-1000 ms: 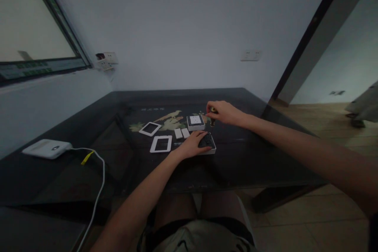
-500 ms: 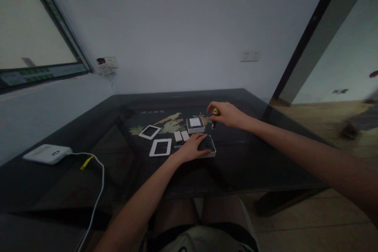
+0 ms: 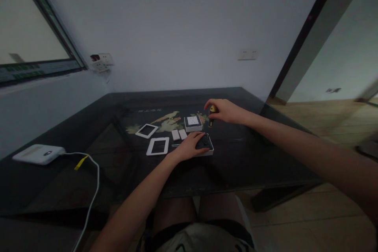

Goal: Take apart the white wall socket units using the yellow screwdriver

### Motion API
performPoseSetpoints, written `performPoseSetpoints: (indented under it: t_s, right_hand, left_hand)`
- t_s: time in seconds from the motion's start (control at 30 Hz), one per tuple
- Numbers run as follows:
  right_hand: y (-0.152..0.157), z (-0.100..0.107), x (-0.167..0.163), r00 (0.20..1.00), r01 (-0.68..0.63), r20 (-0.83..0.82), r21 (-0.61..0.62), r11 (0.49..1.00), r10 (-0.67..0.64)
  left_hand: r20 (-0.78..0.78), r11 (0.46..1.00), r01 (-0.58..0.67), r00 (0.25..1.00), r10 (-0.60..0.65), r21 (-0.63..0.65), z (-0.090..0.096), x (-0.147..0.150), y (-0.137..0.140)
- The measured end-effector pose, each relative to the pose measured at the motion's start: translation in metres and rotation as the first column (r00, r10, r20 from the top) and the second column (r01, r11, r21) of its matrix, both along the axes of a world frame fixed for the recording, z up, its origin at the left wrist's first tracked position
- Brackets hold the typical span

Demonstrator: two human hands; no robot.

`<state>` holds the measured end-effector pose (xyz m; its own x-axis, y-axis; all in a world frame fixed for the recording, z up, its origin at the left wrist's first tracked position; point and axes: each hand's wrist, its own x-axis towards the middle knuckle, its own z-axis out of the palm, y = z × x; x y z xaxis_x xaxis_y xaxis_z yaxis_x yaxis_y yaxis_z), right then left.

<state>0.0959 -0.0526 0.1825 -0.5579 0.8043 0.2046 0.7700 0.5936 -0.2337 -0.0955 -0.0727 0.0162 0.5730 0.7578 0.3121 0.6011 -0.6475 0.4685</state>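
My left hand [image 3: 190,146] grips a white-rimmed wall switch box [image 3: 210,145] with a black inner side facing up, thumb and fingers over its left part. Above and behind it, my right hand [image 3: 226,111] holds a screwdriver [image 3: 212,113] by its yellow-and-black handle, pointing down. The shaft and tip cannot be made out. Just behind the left hand stands a white wall socket [image 3: 193,123] with a dark border. Two small white pieces [image 3: 175,135] lie left of it. Further left are a white frame [image 3: 157,146] and a second white frame [image 3: 147,130].
The dark glossy table [image 3: 242,165] carries a painted bird and flowers. A white device [image 3: 39,154] with a white cable [image 3: 97,177] and yellow tag sits at the left. Thin metal bits [image 3: 175,145] lie beside my left hand. A wall with sockets [image 3: 248,54] rises behind.
The view has shifted slightly, so everything sits a little further left. Both hands keep their holds; the screwdriver stays upright near the same spot beside the socket.
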Motion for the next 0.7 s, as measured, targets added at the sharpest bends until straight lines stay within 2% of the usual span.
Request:
performPoseSetpoints:
  t_s: [0.07, 0.13, 0.27, 0.33, 0.47, 0.57, 0.63, 0.7]
  right_hand:
    - [-0.002, 0.006, 0.000, 0.999, -0.041, 0.030, -0.114, 0.993, 0.044]
    - [-0.006, 0.007, -0.002, 0.997, -0.042, 0.065, -0.133, 0.990, 0.051]
    - [-0.008, -0.003, -0.008, 0.990, 0.060, 0.118, 0.134, 0.989, -0.076]
    - [-0.005, -0.007, -0.008, 0.990, 0.065, 0.110, 0.179, 0.982, -0.086]
    - [0.001, -0.001, -0.003, 0.999, -0.012, 0.051, 0.002, 1.000, 0.012]
    - [-0.002, 0.005, -0.001, 0.996, -0.072, 0.052, -0.127, 0.989, 0.079]
    - [-0.006, 0.004, -0.004, 0.995, -0.043, 0.086, -0.085, 0.995, 0.050]
    - [-0.009, -0.001, -0.008, 0.992, 0.022, 0.126, 0.043, 0.999, -0.027]
  left_hand:
    - [0.007, 1.000, -0.005, 1.000, 0.006, -0.005, 0.000, 0.000, 0.000]
    - [0.013, 1.000, -0.009, 1.000, 0.009, -0.006, 0.000, 0.000, 0.000]
    - [0.007, 1.000, -0.005, 1.000, 0.005, 0.003, -0.001, 0.000, 0.000]
    - [0.000, 1.000, -0.008, 1.000, 0.008, 0.002, -0.001, 0.000, 0.001]
    - [-0.013, 1.000, -0.013, 1.000, 0.013, -0.013, -0.002, -0.001, 0.000]
    - [-0.002, 1.000, -0.010, 1.000, 0.010, -0.009, -0.002, -0.001, 0.000]
    - [0.004, 1.000, -0.011, 1.000, 0.011, -0.002, -0.002, -0.001, 0.000]
    - [-0.003, 1.000, -0.012, 1.000, 0.012, -0.001, -0.001, 0.000, 0.000]
